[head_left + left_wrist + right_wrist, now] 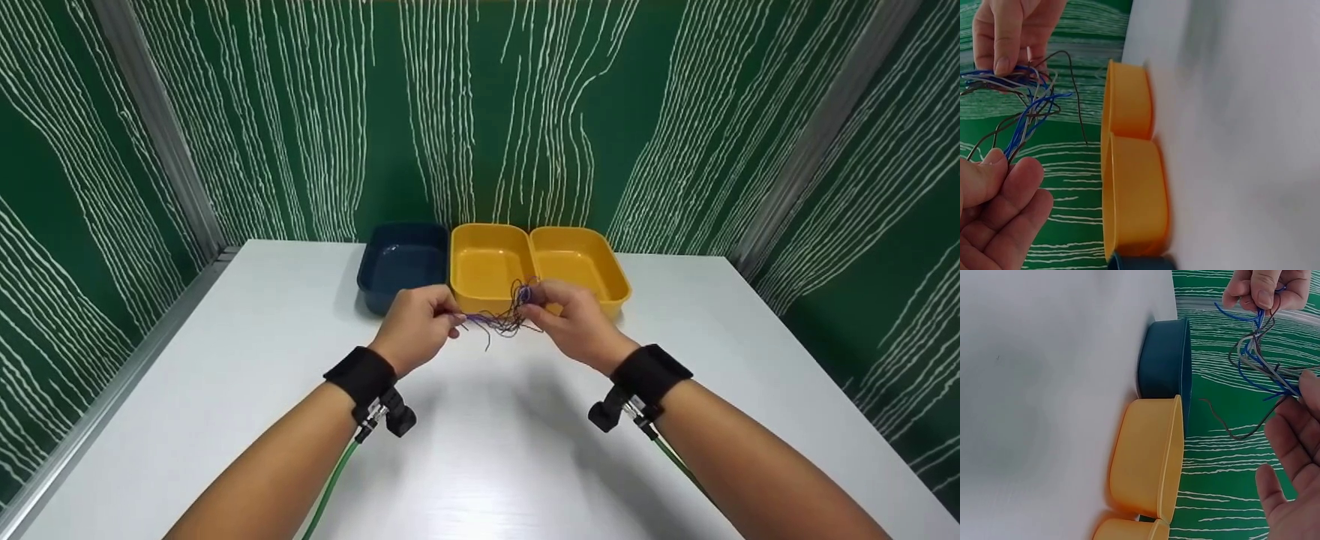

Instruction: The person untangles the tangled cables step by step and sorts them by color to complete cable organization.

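A tangled bunch of thin wires (504,321), blue, brown-black and grey-white, hangs in the air between both hands. The left hand (420,324) pinches wire ends between thumb and forefinger. At the bunch's other side, the right hand (576,319) holds the thicker part between thumb and fingers. In the left wrist view, blue wires (1022,126) stretch from the left fingertips up to the right hand. A loose brown wire (1235,437) dangles from the bunch in the right wrist view. Part of the bunch is hidden behind the right fingers.
Behind the hands stand a dark blue bin (375,289) and two yellow bins, one in the middle (491,306) and one at the right (619,289). They sit side by side on a white table (480,450). Green walls (495,105) with white streaks surround it.
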`<state>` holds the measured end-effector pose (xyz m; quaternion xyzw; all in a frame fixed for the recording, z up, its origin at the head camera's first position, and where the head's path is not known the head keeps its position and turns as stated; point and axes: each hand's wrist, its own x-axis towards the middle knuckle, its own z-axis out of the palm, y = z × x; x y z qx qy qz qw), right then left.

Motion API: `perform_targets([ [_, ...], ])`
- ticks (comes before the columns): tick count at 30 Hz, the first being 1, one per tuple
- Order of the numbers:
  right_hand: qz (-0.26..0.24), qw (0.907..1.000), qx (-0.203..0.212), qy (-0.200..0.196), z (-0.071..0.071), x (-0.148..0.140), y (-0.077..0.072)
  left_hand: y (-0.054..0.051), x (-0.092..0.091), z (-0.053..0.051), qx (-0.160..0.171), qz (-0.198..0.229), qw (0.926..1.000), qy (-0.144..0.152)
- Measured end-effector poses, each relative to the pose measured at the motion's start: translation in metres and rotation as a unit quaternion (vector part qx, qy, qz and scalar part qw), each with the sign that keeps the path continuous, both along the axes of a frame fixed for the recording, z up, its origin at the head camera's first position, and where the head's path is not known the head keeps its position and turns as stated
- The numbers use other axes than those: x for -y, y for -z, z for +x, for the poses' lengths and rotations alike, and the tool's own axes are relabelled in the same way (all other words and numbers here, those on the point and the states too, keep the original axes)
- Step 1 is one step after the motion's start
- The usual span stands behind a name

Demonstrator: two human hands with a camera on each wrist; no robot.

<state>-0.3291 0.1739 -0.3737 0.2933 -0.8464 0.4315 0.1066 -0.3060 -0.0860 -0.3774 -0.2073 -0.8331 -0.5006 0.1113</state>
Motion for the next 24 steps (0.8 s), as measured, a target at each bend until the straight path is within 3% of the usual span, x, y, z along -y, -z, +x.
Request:
perform_targets([
  [15,-0.036,0.9987,-0.019,0.029,-0.004,-0.013,0.001,-0.002,-0.014,-0.006,-0.014,-0.023,0.9996,0.012],
  [24,-0.042,0.9983,-0.009,0.039,-0.005,-0.019,0.001,-0.004,-0.022,-0.010,0.002,-0.018,0.9995,0.026],
])
